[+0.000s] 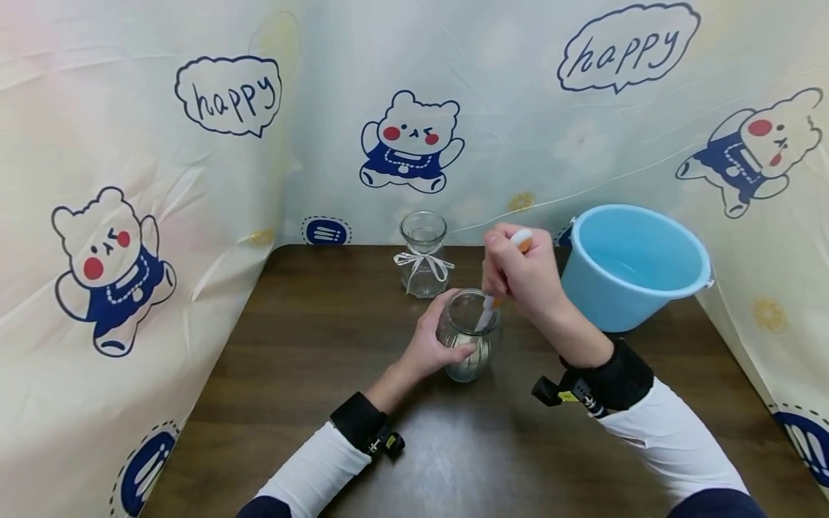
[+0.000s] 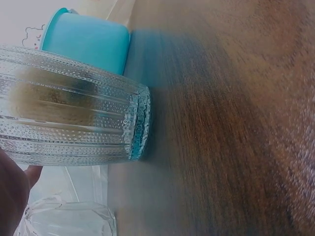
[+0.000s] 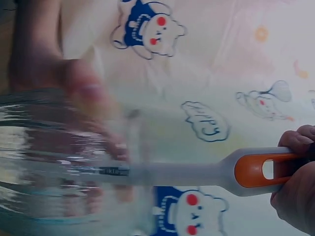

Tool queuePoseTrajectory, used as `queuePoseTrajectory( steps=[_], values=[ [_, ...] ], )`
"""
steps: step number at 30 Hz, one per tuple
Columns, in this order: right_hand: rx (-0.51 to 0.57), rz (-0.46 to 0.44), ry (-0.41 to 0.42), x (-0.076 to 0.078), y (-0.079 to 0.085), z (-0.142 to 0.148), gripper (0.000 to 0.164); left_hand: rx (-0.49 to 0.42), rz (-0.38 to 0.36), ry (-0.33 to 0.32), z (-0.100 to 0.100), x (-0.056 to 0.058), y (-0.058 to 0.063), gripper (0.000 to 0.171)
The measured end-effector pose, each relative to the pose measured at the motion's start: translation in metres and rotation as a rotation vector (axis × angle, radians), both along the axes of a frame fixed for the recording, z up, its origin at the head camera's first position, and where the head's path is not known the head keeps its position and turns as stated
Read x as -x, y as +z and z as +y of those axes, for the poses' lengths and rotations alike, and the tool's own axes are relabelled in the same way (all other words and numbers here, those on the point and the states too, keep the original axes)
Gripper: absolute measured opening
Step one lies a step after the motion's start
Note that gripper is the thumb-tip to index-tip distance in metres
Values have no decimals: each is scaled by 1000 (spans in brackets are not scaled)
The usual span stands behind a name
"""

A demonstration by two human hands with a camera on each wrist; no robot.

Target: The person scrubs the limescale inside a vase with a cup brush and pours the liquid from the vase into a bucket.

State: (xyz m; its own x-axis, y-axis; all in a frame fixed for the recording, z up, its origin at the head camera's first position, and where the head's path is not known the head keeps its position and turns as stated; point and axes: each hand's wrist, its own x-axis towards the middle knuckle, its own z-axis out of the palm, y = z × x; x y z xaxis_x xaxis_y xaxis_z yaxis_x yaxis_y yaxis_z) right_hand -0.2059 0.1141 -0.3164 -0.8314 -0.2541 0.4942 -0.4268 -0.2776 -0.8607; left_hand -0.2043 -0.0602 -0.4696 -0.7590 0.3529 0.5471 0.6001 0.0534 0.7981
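My left hand (image 1: 427, 342) grips the side of a clear ribbed glass jar (image 1: 468, 370), its thumb across the near side. My right hand (image 1: 523, 273) holds a bottle brush (image 3: 197, 173) by its white and orange handle above the jar. The white shaft goes down through the jar's mouth, and the pale head sits inside, blurred by the textured glass. In the left wrist view the jar (image 2: 103, 113) has its base on or very close to the tabletop; a beige shape shows through its wall.
A second glass jar (image 1: 424, 280) with a white ribbon bow stands behind, near the table's back edge. At the right is a light blue bucket (image 1: 602, 298). A printed cloth (image 1: 505, 180) hangs around the dark wooden table (image 1: 291, 324).
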Motion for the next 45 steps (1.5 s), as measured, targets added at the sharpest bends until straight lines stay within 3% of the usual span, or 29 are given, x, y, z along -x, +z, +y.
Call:
queuePoseTrajectory(
  steps=[5, 10, 14, 20, 23, 30, 38, 45],
  values=[
    [-82, -32, -51, 3, -20, -4, 41, 16, -43, 11, 0, 9, -21, 89],
    [30, 15, -7, 0, -17, -2, 42, 5, -31, 3, 1, 12, -29, 87],
    [91, 46, 32, -2, -11, 1, 41, 0, -8, 12, 2, 13, -29, 87],
    [-28, 16, -44, -3, -28, -1, 40, 10, -29, 3, 2, 13, -29, 89],
    [-54, 61, -90, -4, -29, -3, 39, 7, -41, -1, 2, 13, -29, 88],
    [99, 208, -143, 1, -14, -2, 40, -35, 21, 8, 6, 15, -33, 93],
    [66, 167, -181, 8, -39, -3, 36, -16, -6, 17, 6, 13, -31, 91],
    [135, 295, -177, 6, -20, 0, 39, -18, 13, 24, 6, 16, -30, 98]
  ],
)
